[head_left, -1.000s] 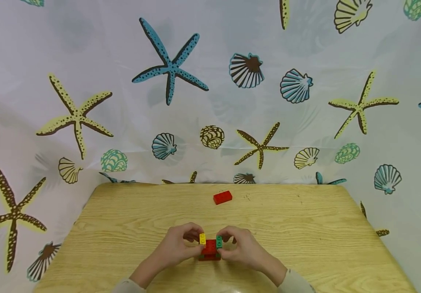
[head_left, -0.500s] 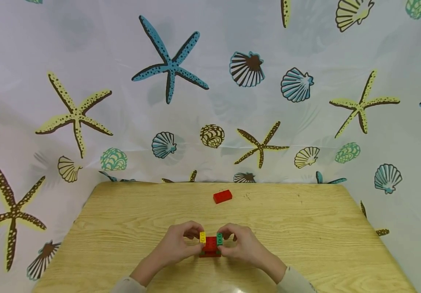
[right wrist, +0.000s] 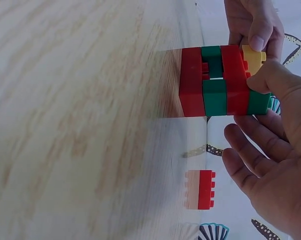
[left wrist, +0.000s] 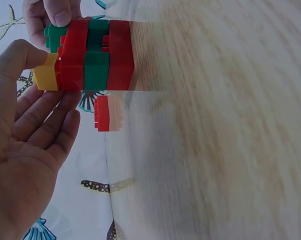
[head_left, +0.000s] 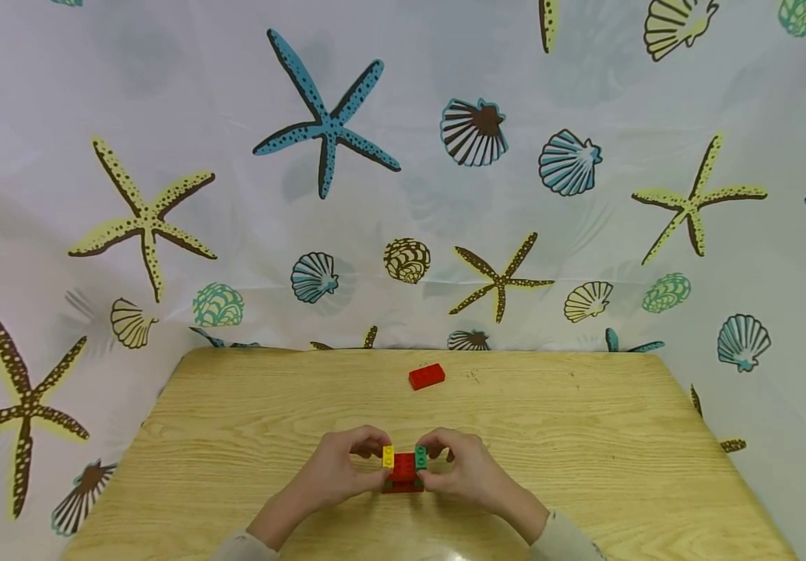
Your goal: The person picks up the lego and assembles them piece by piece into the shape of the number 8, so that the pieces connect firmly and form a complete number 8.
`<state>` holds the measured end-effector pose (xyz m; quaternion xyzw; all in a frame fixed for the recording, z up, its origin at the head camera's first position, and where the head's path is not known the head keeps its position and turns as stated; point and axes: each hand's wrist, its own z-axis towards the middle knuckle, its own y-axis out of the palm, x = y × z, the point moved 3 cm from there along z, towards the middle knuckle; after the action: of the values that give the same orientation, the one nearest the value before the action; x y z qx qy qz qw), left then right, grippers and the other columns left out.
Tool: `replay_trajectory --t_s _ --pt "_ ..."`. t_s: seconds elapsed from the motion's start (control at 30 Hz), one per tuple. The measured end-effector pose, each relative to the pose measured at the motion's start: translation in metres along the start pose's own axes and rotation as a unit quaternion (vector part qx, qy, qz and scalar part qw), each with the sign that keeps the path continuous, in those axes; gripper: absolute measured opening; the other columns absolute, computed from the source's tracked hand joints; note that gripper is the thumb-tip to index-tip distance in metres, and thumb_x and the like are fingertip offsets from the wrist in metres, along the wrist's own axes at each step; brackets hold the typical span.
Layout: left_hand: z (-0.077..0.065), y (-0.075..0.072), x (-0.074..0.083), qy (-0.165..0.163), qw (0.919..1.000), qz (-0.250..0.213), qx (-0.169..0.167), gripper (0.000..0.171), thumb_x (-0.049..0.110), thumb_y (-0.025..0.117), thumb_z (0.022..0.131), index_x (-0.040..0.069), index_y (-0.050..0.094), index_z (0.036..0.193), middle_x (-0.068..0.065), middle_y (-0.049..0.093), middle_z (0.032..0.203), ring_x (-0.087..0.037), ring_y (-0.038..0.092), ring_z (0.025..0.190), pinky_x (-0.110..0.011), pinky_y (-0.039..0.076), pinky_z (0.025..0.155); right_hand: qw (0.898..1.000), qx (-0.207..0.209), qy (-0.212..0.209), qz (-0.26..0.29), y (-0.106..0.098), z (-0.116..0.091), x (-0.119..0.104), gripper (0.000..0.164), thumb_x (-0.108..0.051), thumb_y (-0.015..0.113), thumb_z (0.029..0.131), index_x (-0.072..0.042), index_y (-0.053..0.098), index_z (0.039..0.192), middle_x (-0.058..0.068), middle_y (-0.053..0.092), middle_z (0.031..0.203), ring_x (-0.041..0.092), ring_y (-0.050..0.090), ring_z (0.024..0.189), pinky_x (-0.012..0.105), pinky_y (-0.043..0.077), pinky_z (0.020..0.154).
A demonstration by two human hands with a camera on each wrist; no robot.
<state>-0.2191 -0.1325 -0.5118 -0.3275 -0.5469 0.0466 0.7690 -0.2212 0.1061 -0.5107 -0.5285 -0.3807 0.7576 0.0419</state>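
A small stack of toy building bricks stands on the table in front of the person. Its bottom red brick (left wrist: 121,55) carries two green bricks (left wrist: 96,71) with a gap between them, and an upper red brick (head_left: 404,467) bridges these. On top, a yellow brick (head_left: 388,456) sits at the left end and a green brick (head_left: 420,456) at the right. The left hand (head_left: 343,467) pinches the yellow brick between thumb and fingers. With thumb and fingers, the right hand (head_left: 466,471) pinches the top green brick. In both wrist views the other fingers are loosely bent beside the stack.
A loose red brick (head_left: 427,377) lies near the back edge of the wooden table (head_left: 269,397). Behind and at both sides hangs a white curtain (head_left: 403,195) printed with starfish and shells.
Over the last second the stack and both hands have shifted very slightly away from the person. Both grips look the same, and the loose red brick stays in place.
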Motion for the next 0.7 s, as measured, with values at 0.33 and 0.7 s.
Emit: replay_trajectory --t_s 0.33,0.7 --pt "-0.0014 -0.0007 -0.0003 -0.019 0.9998 -0.007 0.006 0.030 0.021 0.085 0.090 0.012 0.075 0.116 0.001 0.077 0.112 -0.028 0.073 0.105 -0.051 0.061 0.092 1.000 0.004 0.000 -0.002 0.0001 -0.0009 0.0009 0.028 -0.019 0.079 0.094 -0.013 0.071 0.121 -0.006 0.074 0.110 0.022 0.067 0.100 0.030 0.053 0.083" --pt "-0.0011 0.0008 -0.0030 -0.027 0.9995 -0.008 0.011 0.019 0.022 0.086 0.088 0.025 0.076 0.104 0.006 0.078 0.108 -0.027 0.071 0.103 -0.049 0.060 0.091 1.000 0.010 -0.001 0.000 0.0008 -0.0019 0.0008 0.028 -0.018 0.079 0.094 -0.014 0.071 0.120 -0.006 0.074 0.109 0.022 0.068 0.100 0.030 0.054 0.083"
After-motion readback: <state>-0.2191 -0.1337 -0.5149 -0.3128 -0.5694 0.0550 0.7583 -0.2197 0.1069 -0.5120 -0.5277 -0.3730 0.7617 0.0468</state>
